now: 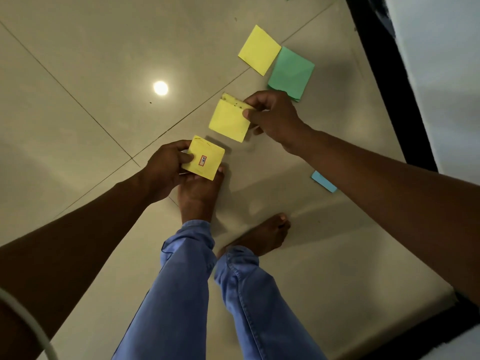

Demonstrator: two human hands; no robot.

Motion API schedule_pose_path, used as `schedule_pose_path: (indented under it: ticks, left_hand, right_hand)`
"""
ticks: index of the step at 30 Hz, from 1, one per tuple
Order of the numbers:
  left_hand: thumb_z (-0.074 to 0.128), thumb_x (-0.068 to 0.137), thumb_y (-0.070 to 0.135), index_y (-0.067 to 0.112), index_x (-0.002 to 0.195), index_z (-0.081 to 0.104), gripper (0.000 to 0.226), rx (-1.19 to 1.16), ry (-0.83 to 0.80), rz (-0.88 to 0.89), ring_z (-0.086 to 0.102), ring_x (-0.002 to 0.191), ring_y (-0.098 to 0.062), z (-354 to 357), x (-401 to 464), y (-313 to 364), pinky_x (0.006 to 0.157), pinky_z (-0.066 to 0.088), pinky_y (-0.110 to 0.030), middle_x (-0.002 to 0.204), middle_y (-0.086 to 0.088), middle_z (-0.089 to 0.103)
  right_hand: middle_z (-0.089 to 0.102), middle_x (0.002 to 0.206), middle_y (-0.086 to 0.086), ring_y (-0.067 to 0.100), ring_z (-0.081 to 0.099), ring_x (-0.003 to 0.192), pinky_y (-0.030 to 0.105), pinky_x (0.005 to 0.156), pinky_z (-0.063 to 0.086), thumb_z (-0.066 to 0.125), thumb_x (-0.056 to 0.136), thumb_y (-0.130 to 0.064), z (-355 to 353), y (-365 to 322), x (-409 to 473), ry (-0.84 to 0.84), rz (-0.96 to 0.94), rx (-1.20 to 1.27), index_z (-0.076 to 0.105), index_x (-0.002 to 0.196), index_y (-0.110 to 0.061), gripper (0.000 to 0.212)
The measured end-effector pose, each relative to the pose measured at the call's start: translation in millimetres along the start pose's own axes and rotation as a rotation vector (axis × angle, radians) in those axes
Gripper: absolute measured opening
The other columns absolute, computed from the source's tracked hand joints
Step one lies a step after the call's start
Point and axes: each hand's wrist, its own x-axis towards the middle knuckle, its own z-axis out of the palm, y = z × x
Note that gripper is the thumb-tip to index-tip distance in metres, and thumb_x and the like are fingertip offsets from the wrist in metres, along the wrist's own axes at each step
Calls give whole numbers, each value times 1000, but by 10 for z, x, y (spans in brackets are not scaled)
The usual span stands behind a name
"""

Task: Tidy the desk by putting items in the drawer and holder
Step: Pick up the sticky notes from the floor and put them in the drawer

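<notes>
Two yellow sticky-note pads held above floor.

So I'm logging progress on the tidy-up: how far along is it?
Nothing looks put away; no drawer or holder shows. In hand: the left hand holds a yellow pad, the right hand pinches another yellow pad. Left on the floor: a yellow note, green note, blue note.

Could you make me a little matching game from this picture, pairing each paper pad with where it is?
Things:
1. yellow pad with red sticker
2. plain yellow pad with speckled edge
3. green pad
4. blue pad

Places:
A. lying on the floor beside a yellow square
B. held in the left hand
C. partly hidden behind the right forearm
D. pinched by the right hand

Pairs: 1-B, 2-D, 3-A, 4-C
</notes>
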Motion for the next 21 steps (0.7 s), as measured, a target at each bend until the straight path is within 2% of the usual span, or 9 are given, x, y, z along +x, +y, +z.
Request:
schedule_pose_path:
  ticks: [2, 5, 7, 10, 12, 15, 17, 19, 21]
  left_hand:
    - [42, 103, -1, 8, 136, 57, 38, -40, -7, -4, 68, 109, -33, 58, -31, 38, 72, 65, -33, 131, -21, 62]
    - [38, 102, -2, 11, 123, 62, 34, -98, -22, -11, 69, 102, -33, 204, -96, 99, 71, 65, -36, 121, -20, 66]
    - [36, 102, -2, 13, 114, 64, 34, -134, -53, -1, 69, 96, -31, 298, -143, 141, 74, 64, -39, 113, -16, 67]
    - [33, 104, 3, 12, 117, 66, 36, -169, -85, 20, 72, 95, -31, 398, -175, 199, 75, 65, -39, 111, -13, 73]
    - [35, 106, 12, 10, 128, 64, 36, -174, -79, 23, 73, 100, -33, 427, -171, 225, 82, 64, -42, 120, -15, 72]
    - [38, 107, 34, 11, 139, 56, 43, -159, -101, -27, 64, 121, -40, 485, -140, 245, 105, 49, -53, 135, -20, 64]
    - [43, 106, 36, 11, 142, 54, 45, -126, -118, -27, 63, 123, -39, 538, -108, 255, 110, 43, -54, 138, -20, 62]
    - [51, 104, 26, 8, 141, 53, 41, -66, -122, 18, 66, 116, -36, 594, -62, 249, 107, 46, -54, 135, -20, 63]
    - [55, 103, 16, 8, 137, 56, 35, 16, -117, 76, 66, 106, -34, 641, -9, 222, 91, 54, -48, 124, -20, 65]
  right_hand:
    - [74, 84, 1, 11, 70, 69, 32, 61, 58, 68, 95, -4, -25, -35, -116, -74, 16, 89, 72, 97, -15, 12]
    - [75, 85, 5, 14, 72, 70, 32, 58, 57, 71, 92, -5, 15, 3, -261, -130, 31, 96, 72, 100, -11, 11]
    - [75, 82, 6, 15, 71, 67, 32, 56, 56, 74, 89, -5, 83, 29, -330, -131, 44, 70, 71, 101, -7, 13]
    - [74, 78, 7, 15, 71, 62, 29, 52, 55, 77, 85, -4, 138, 56, -393, -80, 67, 48, 70, 97, -6, 14]
    - [75, 79, 8, 15, 71, 61, 27, 51, 54, 78, 83, -4, 137, 80, -399, -49, 82, 49, 71, 95, -8, 15]
    - [74, 77, 5, 14, 70, 61, 22, 49, 50, 79, 82, -4, 99, 131, -403, -1, 74, 28, 72, 91, -10, 13]
    - [71, 76, 2, 14, 68, 64, 19, 50, 49, 79, 81, -4, 79, 173, -397, 37, 53, 8, 74, 91, -8, 12]
    - [69, 74, -4, 17, 69, 71, 29, 58, 55, 81, 78, -9, 70, 232, -387, 89, 46, -31, 74, 89, -9, 13]
    - [65, 74, -8, 19, 68, 74, 36, 67, 57, 84, 75, -15, 77, 288, -389, 131, 55, -69, 71, 89, -12, 19]
